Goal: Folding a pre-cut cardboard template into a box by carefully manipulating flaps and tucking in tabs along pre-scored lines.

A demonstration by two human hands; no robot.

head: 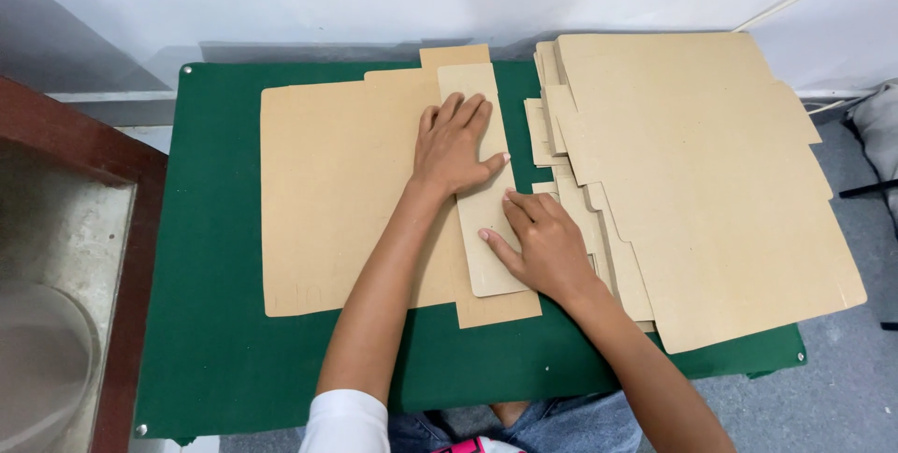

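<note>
Lower sheets of cardboard stack [599, 219] hidden under top sheet [702, 182]. Grey basin [37, 359] cut off by left edge. Faint marks on flat sheet [327, 191] unreadable.

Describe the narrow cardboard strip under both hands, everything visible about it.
The narrow strip is plain tan cardboard, long with rounded lower corners, folded flat along the right edge of the large brown sheet on the green table. The left hand presses its upper part, palm down; the right hand presses its lower right edge.
</note>
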